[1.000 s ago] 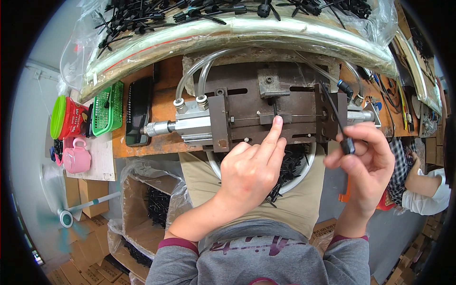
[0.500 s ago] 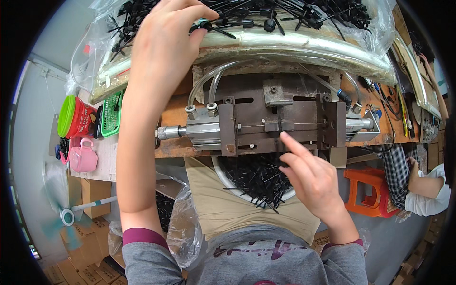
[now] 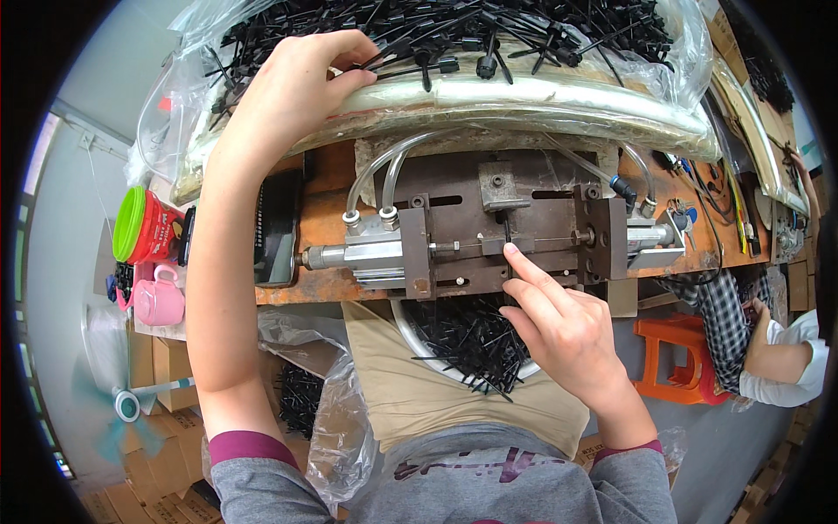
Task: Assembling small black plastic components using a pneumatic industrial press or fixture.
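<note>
My left hand (image 3: pixel 305 83) reaches over the near edge of a heap of black plastic parts (image 3: pixel 436 35), thin stems with thicker heads. Its thumb and fingers are closed on one such part at the heap's edge, mostly hidden by the fingers. In front of me is a dark metal fixture (image 3: pixel 489 192) with an air cylinder (image 3: pixel 371 253) at its left and another cylinder (image 3: pixel 650 234) at its right. My right hand (image 3: pixel 563 323) holds nothing; its index fingertip touches the small middle block (image 3: pixel 496 246), where a black stem shows. The other fingers are loosely bent.
A tub of black parts (image 3: pixel 471 341) sits at my lap below the bench edge. Clear air hoses (image 3: pixel 371 170) arch behind the fixture. At left are a phone-like dark tray (image 3: pixel 279 231), a red bucket (image 3: pixel 155 231) and a pink mug (image 3: pixel 160 301). A co-worker's arm (image 3: pixel 772 345) is at right.
My left hand has moved slightly left and down along the heap's edge. My right fingertip has moved slightly left on the block. The whole view has shifted a little.
</note>
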Demonstrator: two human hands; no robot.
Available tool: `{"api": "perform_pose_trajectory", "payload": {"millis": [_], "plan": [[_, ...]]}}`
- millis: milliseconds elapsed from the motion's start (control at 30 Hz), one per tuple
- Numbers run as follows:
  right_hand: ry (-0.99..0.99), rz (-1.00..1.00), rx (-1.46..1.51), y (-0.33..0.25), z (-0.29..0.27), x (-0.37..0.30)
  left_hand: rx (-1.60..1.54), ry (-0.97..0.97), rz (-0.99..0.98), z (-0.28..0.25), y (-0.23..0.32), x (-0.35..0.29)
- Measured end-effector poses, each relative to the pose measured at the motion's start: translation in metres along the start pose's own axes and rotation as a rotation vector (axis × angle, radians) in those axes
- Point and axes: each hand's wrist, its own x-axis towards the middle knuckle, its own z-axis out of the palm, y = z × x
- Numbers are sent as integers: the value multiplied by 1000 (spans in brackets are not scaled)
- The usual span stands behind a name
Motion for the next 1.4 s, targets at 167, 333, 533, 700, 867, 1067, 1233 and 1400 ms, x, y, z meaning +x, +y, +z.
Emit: {"api": "perform_pose_trajectory", "payload": {"millis": [167, 333, 533, 700, 867, 1067, 1233, 1400], "plan": [[-27, -8, 56, -3, -6, 0, -97, -5, 49, 1, -10, -2], [11, -21, 110, -3, -7, -4, 75, 109, 213, -1, -8, -11], [147, -16, 136, -7, -15, 0, 59, 346, 46, -18, 0, -21], [263, -11, 186, -15, -11, 11, -570, 371, -190, -14, 56, -35], [550, -172, 86, -31, -15, 25, -1362, 46, -182, 33, 139, -82], [387, -104, -17, -30, -21, -5, -1750, 108, -345, 73, 169, -125], [381, -152, 181, -14, -13, -15, -1548, 78, -318, 84, 167, -144], [293, -32, 422, -7, -17, -25, -1307, 200, -358, 71, 152, -148]]}}
